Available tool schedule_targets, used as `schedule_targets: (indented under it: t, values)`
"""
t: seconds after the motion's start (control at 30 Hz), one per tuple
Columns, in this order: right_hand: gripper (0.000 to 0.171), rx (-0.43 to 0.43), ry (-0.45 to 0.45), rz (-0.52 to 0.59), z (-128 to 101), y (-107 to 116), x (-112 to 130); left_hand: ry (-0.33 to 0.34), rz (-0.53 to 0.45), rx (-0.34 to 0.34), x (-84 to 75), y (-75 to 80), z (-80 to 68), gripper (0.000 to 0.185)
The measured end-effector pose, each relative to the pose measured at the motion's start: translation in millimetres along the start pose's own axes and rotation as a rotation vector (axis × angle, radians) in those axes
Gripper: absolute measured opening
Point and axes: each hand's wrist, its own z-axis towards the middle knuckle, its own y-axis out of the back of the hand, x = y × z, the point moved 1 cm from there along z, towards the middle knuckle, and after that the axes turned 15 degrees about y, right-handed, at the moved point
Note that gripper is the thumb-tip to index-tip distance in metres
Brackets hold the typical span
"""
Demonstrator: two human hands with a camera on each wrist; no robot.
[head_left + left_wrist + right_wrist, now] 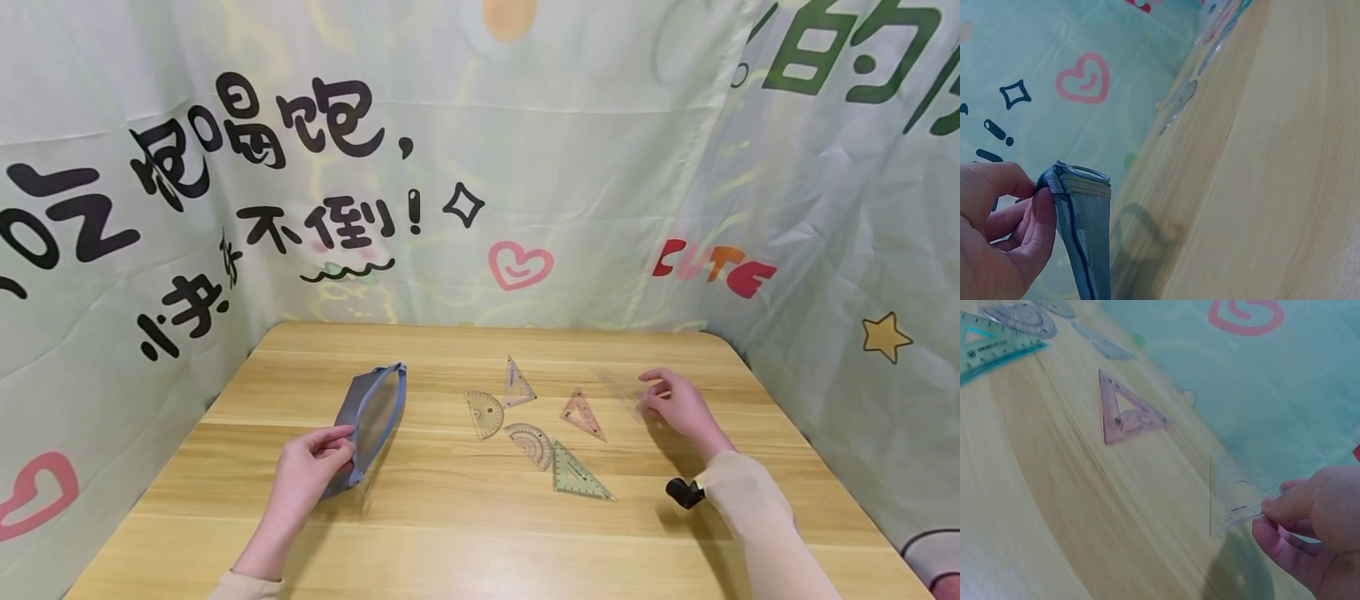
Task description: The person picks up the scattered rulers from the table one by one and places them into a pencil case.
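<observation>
In the head view, my left hand (pixel 306 471) pinches the near end of a blue-grey zip pouch (pixel 354 404). The pouch stands on its side with its blue-edged mouth gaping toward the right; a zip pull (pixel 1082 172) shows at the gripped end. At the right, my right hand (pixel 681 407) holds a clear set square (pixel 1235 497) by one corner, thumb against fingers. This square is tilted above the wood. Nearest to it lies a pink set square (pixel 597 430).
On the wooden table (pixel 450 533), between the hands, lie a green set square (pixel 564 485), a pale set square (pixel 516 390), a yellowish protractor (pixel 480 421) and another protractor (pixel 534 448). Printed curtains (pixel 585 192) close off the back and sides.
</observation>
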Motion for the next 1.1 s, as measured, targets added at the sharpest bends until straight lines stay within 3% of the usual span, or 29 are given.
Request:
schedule_targets:
  t: [0.53, 1.1]
  values:
    - [0.036, -0.053, 0.020, 0.051, 15, -4, 30, 0.007, 0.008, 0.009, 0.4, -0.6, -0.8, 0.033]
    - [0.038, -0.035, 0.043, 0.153, 35, -22, 57, -0.005, -0.023, 0.020, -3.5, -3.5, -0.3, 0.033]
